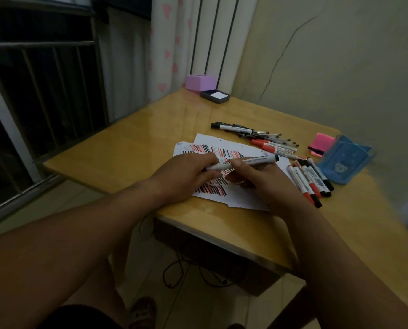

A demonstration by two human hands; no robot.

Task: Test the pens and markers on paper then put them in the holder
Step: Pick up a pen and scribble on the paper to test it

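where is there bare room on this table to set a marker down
Bare wood runs left of the paper, out to the table edge and back to the purple box. Another free patch lies near right, below the row of markers. Crowded: right of the paper, among pens, pink notes and blue holder.

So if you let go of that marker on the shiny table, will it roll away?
Likely yes: the marker looks round, and the table is smooth and glossy. It seems stiff, lying straight between the left hand and right hand. The paper might slow it.
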